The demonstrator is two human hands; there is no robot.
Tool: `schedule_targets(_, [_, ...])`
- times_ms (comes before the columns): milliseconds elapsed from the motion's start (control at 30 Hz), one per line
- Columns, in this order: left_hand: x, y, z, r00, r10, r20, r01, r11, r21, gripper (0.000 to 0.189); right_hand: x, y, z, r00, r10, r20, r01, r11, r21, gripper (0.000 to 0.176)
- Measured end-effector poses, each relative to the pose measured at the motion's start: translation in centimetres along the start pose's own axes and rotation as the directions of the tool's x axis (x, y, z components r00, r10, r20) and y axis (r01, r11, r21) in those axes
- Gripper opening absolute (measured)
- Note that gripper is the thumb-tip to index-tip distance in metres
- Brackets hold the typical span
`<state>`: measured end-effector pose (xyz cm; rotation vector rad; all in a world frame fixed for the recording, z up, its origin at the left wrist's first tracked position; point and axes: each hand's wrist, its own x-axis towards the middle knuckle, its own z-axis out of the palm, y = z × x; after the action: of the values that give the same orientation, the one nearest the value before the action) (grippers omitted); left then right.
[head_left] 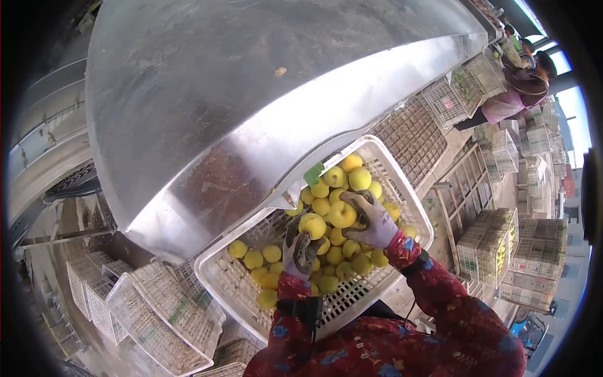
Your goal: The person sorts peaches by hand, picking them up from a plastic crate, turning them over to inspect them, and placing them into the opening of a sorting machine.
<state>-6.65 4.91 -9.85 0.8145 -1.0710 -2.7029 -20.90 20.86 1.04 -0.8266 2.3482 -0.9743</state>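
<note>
A white plastic crate (239,290) sits under the lip of a big metal chute and holds several yellow fruits. My left hand (300,252), in a worn grey glove, grips one yellow fruit (312,225) above the pile. My right hand (374,220), also gloved, rests on the heap with its fingers around another yellow fruit (342,214). Both of my sleeves are red with a flower pattern.
The shiny metal chute (239,94) fills the upper left. Empty white crates (157,314) lie at lower left, and more stand in stacks (496,245) on the right. Another person (521,91) bends over crates at the upper right.
</note>
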Motion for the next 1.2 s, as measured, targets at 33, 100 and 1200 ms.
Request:
schedule_targets(33, [-1.1, 1.5, 0.7, 0.998, 0.048, 0.033, -0.048, 0.999, 0.002, 0.045, -0.5, -2.0, -0.6, 0.996, -0.021, 0.088, 0.012, 0.994, 0.111, 0.078])
schedule_targets(100, [-3.1, 4.1, 1.7, 0.996, 0.063, 0.071, -0.048, 0.979, -0.196, 0.047, -1.6, -4.1, 0.0, 0.994, -0.104, -0.024, 0.106, 0.967, 0.230, 0.075])
schedule_targets(1200, [-3.6, 7.0, -4.8, 0.963, 0.213, -0.167, -0.203, 0.976, 0.075, 0.050, 10.2, -12.4, 3.7, 0.776, -0.559, -0.292, 0.327, 0.752, -0.572, 0.054])
